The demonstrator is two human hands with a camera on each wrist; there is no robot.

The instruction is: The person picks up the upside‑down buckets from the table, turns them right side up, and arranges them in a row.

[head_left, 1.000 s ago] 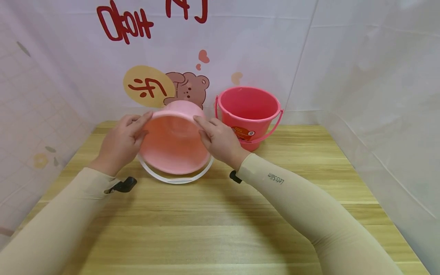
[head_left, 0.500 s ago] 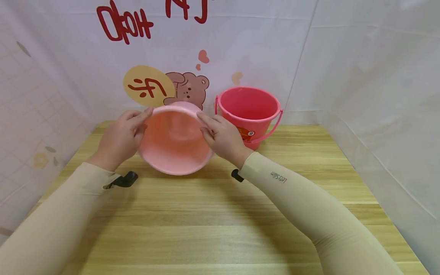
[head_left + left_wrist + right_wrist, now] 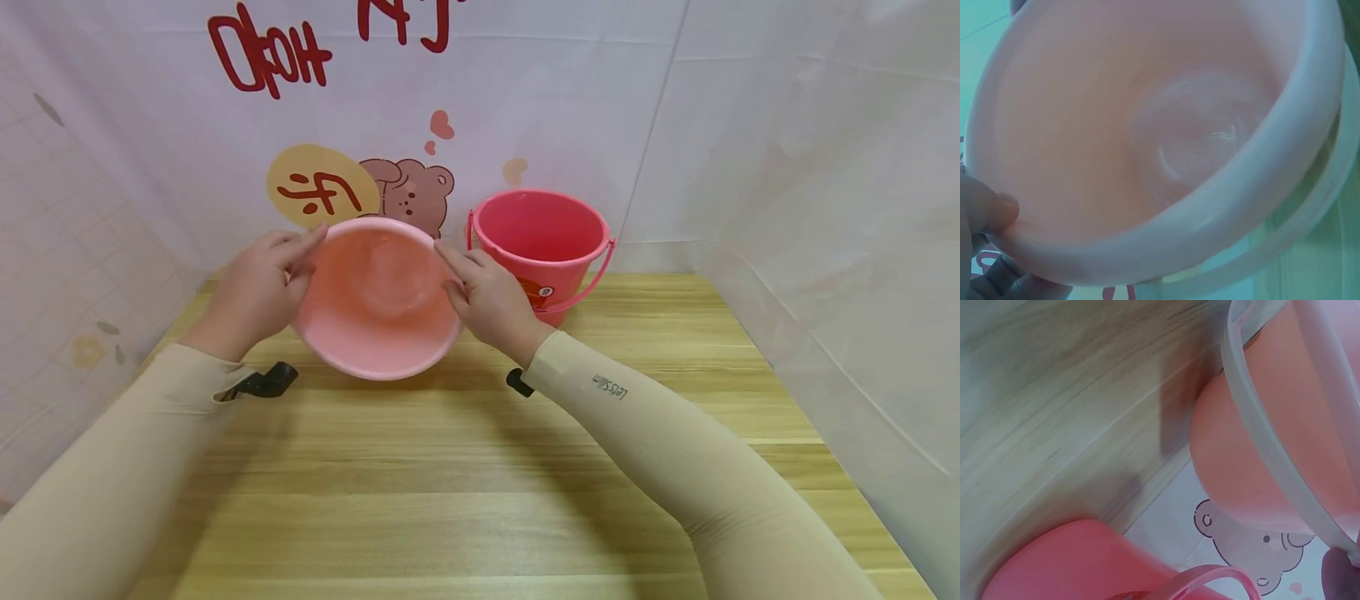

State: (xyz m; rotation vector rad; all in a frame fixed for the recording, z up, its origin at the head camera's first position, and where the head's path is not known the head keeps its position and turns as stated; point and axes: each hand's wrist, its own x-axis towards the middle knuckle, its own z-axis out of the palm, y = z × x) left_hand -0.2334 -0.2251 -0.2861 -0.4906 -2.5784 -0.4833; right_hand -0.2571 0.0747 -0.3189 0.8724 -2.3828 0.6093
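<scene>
Both hands hold a light pink bucket (image 3: 378, 354) by its upper rim, its mouth tipped forward so the inside faces me. My left hand (image 3: 258, 292) grips the rim at the left; in the left wrist view its thumb (image 3: 997, 212) lies over the inner edge with fingers outside. At the right my right hand (image 3: 495, 304) pinches the rim between thumb and fingers. The bucket's white handle (image 3: 1266, 447) shows outside its wall in both wrist views and is hidden in the head view. The bucket's base inside is round and shiny.
A hot pink bucket (image 3: 543, 267) with a label and pink handle stands upright at the back, just right of my right hand. Printed white cloth (image 3: 570, 100) hangs behind and at both sides of the wooden table (image 3: 420, 500).
The light pink bucket has tilted so more of its inside and base shows. Its white handle, seen below the rim a second ago, has dropped from the head view. Both hands keep their grip.
</scene>
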